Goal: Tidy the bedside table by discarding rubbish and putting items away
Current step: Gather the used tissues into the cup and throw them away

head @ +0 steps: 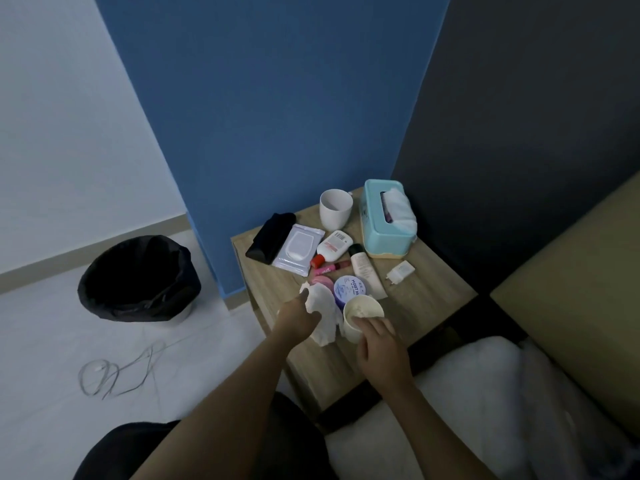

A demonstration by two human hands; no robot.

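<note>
Head view, left hand [297, 318] gripping crumpled tissue [323, 311], right hand [379, 344] holding paper cup [360, 315]

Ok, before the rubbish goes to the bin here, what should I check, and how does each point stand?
1. Left hand grips the crumpled tissue: ok.
2. Right hand holds the paper cup at its rim: ok.
3. Paper cup empty, so nothing can spill: cannot tell; something pale shows inside.
4. Bin open, lined with a black bag, on the floor left of the bedside table: ok.
5. Floor in front of the bin free: not ok; a loose cable lies there.
</note>
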